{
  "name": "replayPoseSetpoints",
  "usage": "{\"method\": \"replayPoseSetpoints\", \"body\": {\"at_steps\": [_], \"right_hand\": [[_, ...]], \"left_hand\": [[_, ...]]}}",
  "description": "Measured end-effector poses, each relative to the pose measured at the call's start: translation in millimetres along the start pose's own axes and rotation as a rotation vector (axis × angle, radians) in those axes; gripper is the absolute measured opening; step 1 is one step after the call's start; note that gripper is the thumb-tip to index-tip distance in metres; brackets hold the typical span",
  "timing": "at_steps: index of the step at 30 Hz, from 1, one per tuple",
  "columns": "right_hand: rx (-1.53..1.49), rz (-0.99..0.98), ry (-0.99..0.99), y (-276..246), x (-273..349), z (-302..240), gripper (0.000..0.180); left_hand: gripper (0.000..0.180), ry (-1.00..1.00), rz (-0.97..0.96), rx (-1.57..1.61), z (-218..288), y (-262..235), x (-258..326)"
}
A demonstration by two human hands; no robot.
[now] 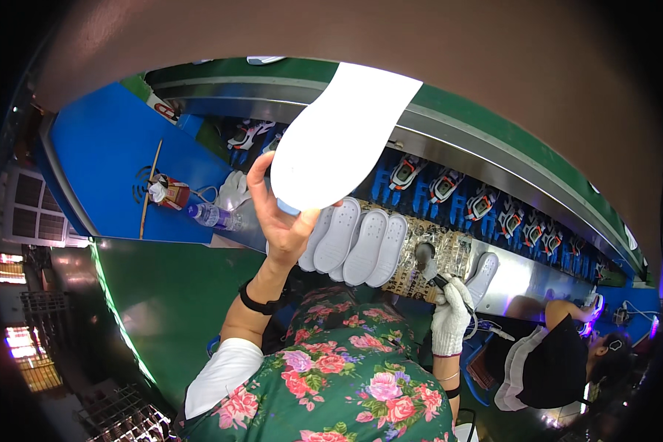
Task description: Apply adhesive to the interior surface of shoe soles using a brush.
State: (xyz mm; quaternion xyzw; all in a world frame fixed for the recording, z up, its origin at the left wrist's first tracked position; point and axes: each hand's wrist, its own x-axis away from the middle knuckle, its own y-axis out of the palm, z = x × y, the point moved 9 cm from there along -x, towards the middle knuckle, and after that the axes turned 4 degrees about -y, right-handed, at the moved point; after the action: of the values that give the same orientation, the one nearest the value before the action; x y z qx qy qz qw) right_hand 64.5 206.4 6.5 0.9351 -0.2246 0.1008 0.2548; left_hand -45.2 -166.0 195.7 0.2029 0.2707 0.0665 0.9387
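Raised in front of me, my left hand (283,228) grips a white shoe sole (339,140) by its lower end, thumb on one side and fingers on the other. The sole's face is overexposed, so its detail is lost. In a white knitted glove, my right hand (451,317) is closed around a black-handled tool with a rounded dark head (425,254); its exact kind I cannot make out. That head is over a patterned, worn sheet (449,258) on the bench. Several light grey soles (365,247) lie side by side left of the sheet, and another grey sole (482,276) lies to its right.
Beyond the bench runs a conveyor with a metal edge (493,151). Beneath it, several shoe uppers (443,186) sit on blue racks. A plastic bottle (212,216) and a blue table (103,162) are at left. Another person (545,361) works at far right.
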Motion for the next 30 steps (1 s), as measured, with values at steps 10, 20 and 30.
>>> {"method": "replayPoseSetpoints", "body": {"at_steps": [10, 20, 30], "right_hand": [[-0.048, 0.043, 0.015, -1.6, 2.3, -3.7, 0.023], [-0.023, 0.081, -0.032, -17.5, 2.9, -7.5, 0.023], [-0.105, 0.030, 0.009, -25.0, -7.3, 0.6, 0.026]], "left_hand": [[0.067, -0.101, 0.266, 0.103, -68.0, -25.8, -123.8], [0.084, -0.477, 0.111, 0.076, -112.3, -46.8, -164.5], [0.067, -0.367, 0.165, 0.004, -98.6, -83.1, -73.1]]}}
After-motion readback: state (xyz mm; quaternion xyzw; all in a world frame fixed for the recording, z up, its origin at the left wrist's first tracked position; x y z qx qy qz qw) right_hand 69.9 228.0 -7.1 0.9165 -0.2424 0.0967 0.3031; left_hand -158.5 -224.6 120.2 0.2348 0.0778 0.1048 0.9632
